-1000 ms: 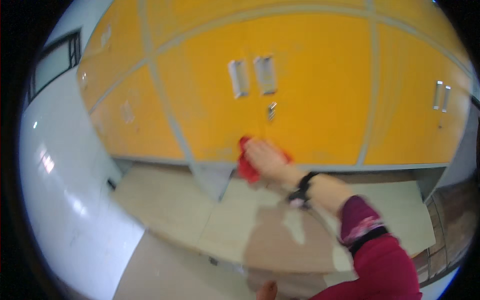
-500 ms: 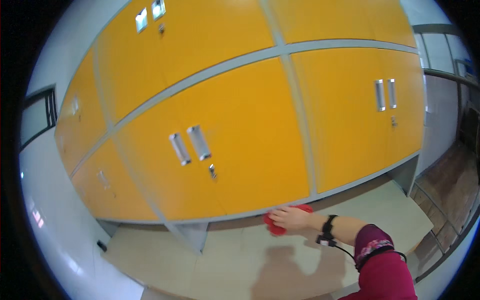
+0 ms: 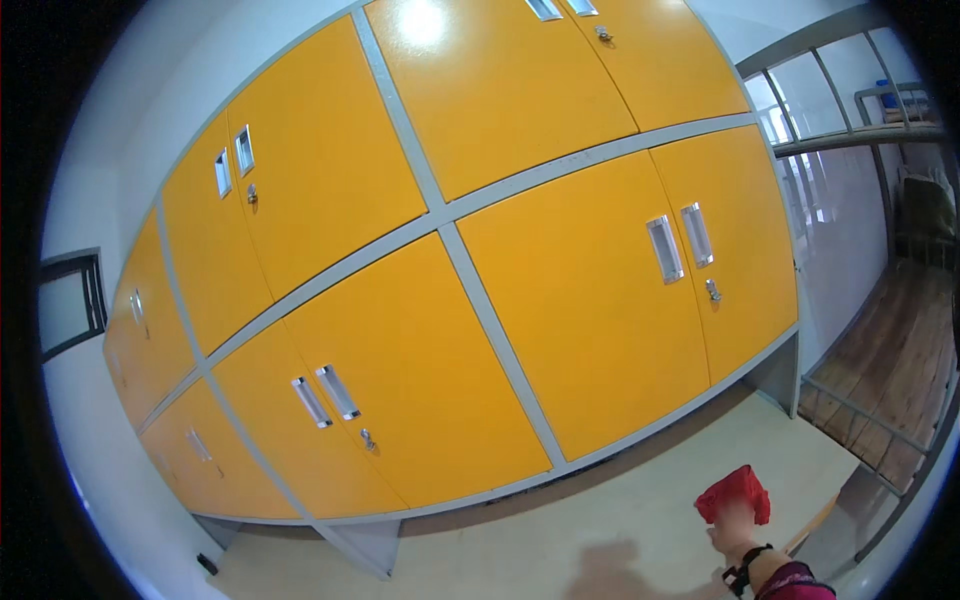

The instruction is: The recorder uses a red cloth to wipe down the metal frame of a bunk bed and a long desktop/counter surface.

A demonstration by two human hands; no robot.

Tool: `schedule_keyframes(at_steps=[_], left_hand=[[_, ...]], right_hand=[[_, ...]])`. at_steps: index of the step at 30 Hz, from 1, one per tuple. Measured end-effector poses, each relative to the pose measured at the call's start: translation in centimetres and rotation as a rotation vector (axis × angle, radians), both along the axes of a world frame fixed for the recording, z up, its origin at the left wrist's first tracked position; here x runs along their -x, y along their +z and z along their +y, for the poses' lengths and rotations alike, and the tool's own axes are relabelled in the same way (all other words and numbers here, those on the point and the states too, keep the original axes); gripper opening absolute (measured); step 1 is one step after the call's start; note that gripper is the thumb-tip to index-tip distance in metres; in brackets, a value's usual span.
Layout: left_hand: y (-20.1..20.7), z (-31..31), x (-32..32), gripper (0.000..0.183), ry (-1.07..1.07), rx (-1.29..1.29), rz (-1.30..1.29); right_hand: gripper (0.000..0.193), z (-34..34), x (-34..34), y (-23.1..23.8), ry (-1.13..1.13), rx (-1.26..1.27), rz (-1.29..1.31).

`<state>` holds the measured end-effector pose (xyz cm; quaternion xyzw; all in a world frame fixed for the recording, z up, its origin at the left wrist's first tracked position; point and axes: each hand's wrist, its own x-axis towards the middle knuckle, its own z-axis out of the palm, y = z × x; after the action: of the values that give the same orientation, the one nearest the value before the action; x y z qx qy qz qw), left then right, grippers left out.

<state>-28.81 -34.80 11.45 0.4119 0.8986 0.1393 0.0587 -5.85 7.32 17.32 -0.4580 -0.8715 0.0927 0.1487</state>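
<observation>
At the lower right, my right hand [image 3: 735, 522] is closed on a red cloth [image 3: 738, 488]. The crumpled cloth sticks out past my fingers, over the right part of a pale desktop [image 3: 480, 555]. My fingers are partly smeared, and I cannot tell whether the cloth touches the surface. A black strap with a small device [image 3: 742, 575] goes around my wrist, below a dark pink sleeve cuff. My left hand is out of the picture.
Yellow cabinets [image 3: 590, 310] with grey frames, silver handles and locks hang low over the desktop's back. A grey support panel [image 3: 360, 545] stands beneath them at left. To the right is a metal bunk bed [image 3: 880, 350] with wooden boards. The desktop's right edge lies near my hand.
My right hand has moved with the red cloth from the desktop's back edge to its right, nearer side. The view has turned to the right and up, showing more of the cabinets.
</observation>
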Motion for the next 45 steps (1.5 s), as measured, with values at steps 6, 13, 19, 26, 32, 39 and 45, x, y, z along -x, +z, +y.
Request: schedule_keyframes(at_steps=[6,13,19,26,32,39,45], left_hand=[[4.3,-0.3,-2.8,0.056,0.083,-0.129,-0.086],[5.8,1.3,-2.4,0.057,0.055,0.044,0.007],[5.8,0.2,-4.0,0.073,0.013,0.126,-0.043],[8.0,0.2,-5.2,0.081,0.023,0.194,-0.103],[9.1,1.5,-5.7,0.081,0.059,0.220,-0.088],[8.6,1.2,-4.6,0.083,-0.015,0.274,-0.035],[9.2,3.0,-4.5,0.081,-0.054,0.358,-0.019]], right_hand=[[0.056,-8.7,6.1,2.7,0.299,0.101,-0.221],[0.047,-16.9,8.6,0.1,1.263,-0.218,-0.264],[0.023,-1.7,-5.0,4.9,0.250,0.146,-0.241],[0.020,3.0,-8.3,3.4,-0.258,-0.054,-0.286],[0.023,-12.5,-4.7,2.1,0.684,-0.110,0.077],[0.017,5.4,-16.9,1.6,-0.112,0.027,-0.058],[0.027,14.0,-21.2,-0.8,-1.070,-0.166,0.779]])
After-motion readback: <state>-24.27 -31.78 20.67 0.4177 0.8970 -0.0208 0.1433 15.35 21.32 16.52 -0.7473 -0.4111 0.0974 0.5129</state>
